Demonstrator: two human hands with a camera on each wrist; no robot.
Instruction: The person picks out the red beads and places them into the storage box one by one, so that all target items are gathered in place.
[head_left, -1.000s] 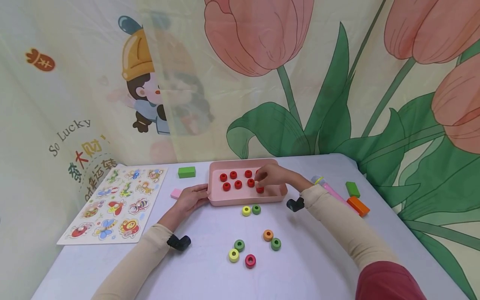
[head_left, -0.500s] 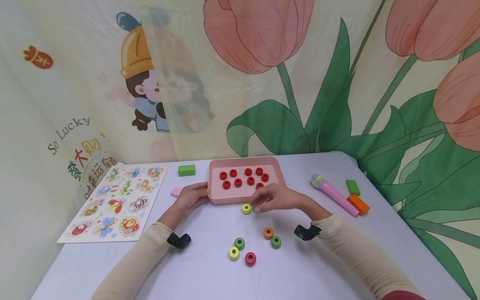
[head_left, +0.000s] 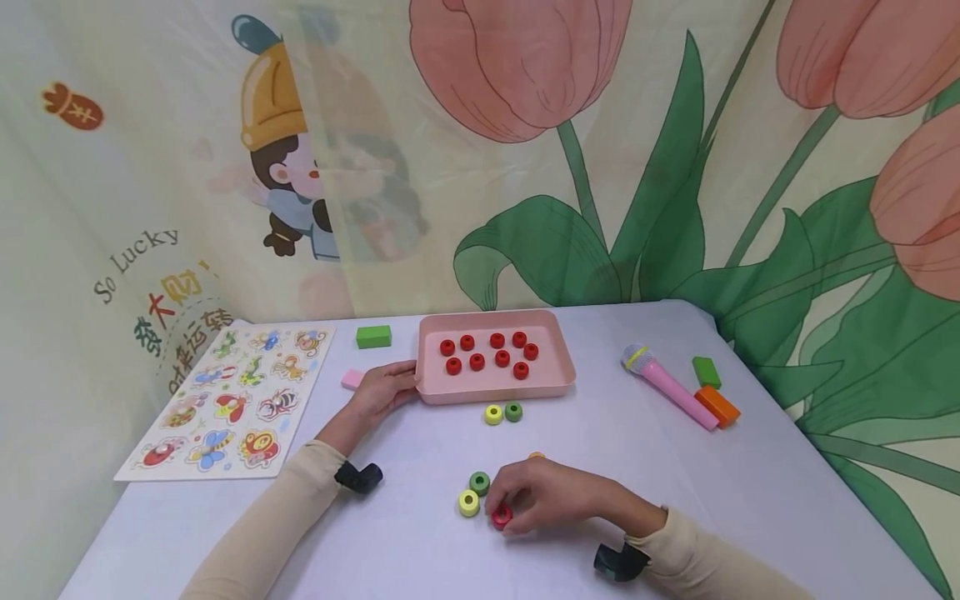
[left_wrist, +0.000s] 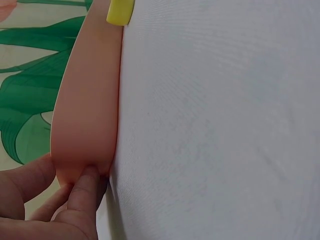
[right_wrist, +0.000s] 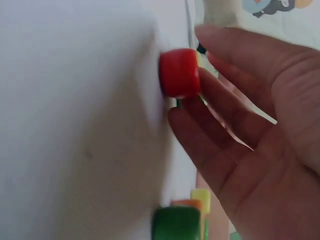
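My left hand (head_left: 384,393) holds the left end of a shallow pink tray (head_left: 495,392); the left wrist view shows the thumb at its rim and fingers against its end wall (left_wrist: 85,125). Several red beads (head_left: 502,358) sit upright in rows inside the tray. Low over the table, my right hand (head_left: 558,493) is around a loose red bead (head_left: 502,518). In the right wrist view, the thumb and fingers are spread about this red bead (right_wrist: 179,73), with a gap showing at the thumb. A yellow bead (head_left: 468,503) and a green bead (head_left: 479,482) lie just left of it.
Yellow (head_left: 492,415) and green (head_left: 513,412) beads lie before the tray. An orange bead (head_left: 536,455) is mostly hidden behind my right hand. A toy microphone (head_left: 667,385), orange block (head_left: 717,407) and green block (head_left: 706,372) lie right; a sticker board (head_left: 232,408) lies left.
My right hand has left the red beads in the tray, passed over the green bead in front and come down toward me to the loose red bead. My left hand stays at the tray.
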